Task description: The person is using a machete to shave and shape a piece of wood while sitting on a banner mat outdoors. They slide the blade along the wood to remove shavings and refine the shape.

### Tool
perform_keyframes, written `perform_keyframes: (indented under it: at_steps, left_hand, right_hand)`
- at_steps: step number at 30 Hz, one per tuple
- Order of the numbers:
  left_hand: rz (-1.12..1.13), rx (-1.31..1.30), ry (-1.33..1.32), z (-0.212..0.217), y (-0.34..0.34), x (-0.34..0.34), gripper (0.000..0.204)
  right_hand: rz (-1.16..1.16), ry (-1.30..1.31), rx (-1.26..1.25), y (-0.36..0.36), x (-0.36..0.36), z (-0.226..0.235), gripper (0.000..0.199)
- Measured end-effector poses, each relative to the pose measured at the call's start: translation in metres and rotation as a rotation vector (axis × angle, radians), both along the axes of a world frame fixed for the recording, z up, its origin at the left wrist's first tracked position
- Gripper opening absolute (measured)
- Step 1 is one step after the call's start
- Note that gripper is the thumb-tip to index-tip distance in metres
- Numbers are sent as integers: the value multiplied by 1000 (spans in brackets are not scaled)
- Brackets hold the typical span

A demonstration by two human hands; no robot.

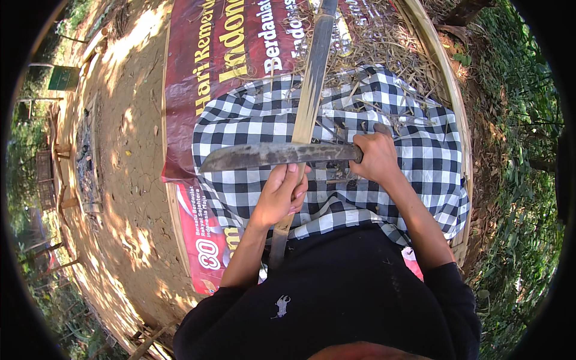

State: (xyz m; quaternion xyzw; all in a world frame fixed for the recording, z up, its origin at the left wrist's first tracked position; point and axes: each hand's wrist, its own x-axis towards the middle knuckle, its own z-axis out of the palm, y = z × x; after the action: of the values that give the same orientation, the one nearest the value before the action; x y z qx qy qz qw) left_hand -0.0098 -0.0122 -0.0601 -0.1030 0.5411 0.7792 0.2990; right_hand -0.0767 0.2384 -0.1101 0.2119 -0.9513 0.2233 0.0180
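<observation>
My right hand grips the handle of a machete, whose broad dark blade points left and lies across a long bamboo strip. The strip runs from the far edge of the view down to my body. Its stretch just beyond the blade looks pale and scraped, while the farther part is darker. My left hand is closed around the strip just below the blade. Under both hands a black-and-white checked cloth covers my lap. Small dark shavings lie on the cloth near my right hand.
A red printed banner spreads beneath the cloth. Many thin bamboo shavings are heaped at the far right, beside a pale bamboo edge. Cracked bare earth lies to the left, and green plants grow on the right.
</observation>
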Motion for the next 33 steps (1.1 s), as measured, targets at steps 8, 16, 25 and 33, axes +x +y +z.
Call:
perform_keyframes:
  at_steps: [8,16,25,33]
  left_hand:
    - [-4,-147,102,-3,5,1,37]
    - [-91,-1,-69,-11,13,34,34]
    - [62,38,-19,-9,-3,4,38]
    - [0,-136,35,-2,1,11,32]
  right_hand:
    - [56,95,11,12,-41,-9,24]
    - [-534,76,-97,41,-98,-3,21]
    - [-40,-86,44,9,-19,17,17]
    - [37,71,-2,22,-30,-15,23]
